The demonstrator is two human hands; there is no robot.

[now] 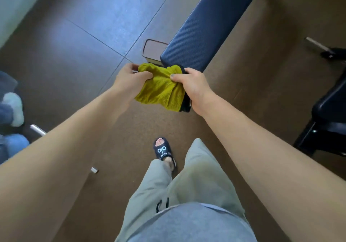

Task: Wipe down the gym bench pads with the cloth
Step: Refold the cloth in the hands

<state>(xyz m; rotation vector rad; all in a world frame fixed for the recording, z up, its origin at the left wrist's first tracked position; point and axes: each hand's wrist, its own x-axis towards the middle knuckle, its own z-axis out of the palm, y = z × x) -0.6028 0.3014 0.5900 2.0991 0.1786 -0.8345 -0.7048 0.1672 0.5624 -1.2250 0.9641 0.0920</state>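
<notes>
Head view: 2 hands on 1 cloth [161, 89]. Left hand [129, 80], fingers curled, pinches the yellow-green cloth's left edge; right hand [192, 86], thumb on top, grips its right edge with a dark underside. The cloth hangs bunched between them, in front of the near end of the bench pad [209, 26]. The navy pad's long axis runs from that end away toward upper right. Brown floor [74, 58] below.

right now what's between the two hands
In the head view, only the bunched yellow cloth spans the gap: the left hand pinches one side, the right hand grips the other.
</notes>
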